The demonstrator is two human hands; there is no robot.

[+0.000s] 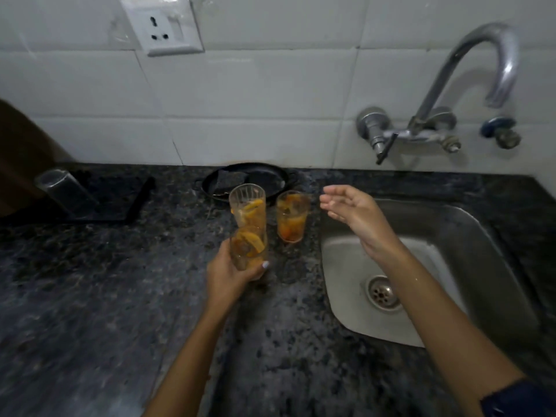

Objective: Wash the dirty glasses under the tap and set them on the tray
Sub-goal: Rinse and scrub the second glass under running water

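The left hand (227, 276) grips a dirty glass (249, 250) above the bench (90, 296). The right hand (350, 212) hovers, fingers (331, 203) relaxed, empty.

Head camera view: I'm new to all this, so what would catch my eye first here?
Three clear ribbed glasses smeared with orange residue stand out against the dark speckled stone counter. The left hand grips the nearest glass; the other two stand behind it. The open right hand hovers beside them, above the edge of the steel sink, with the curved metal tap on the white tiled wall.
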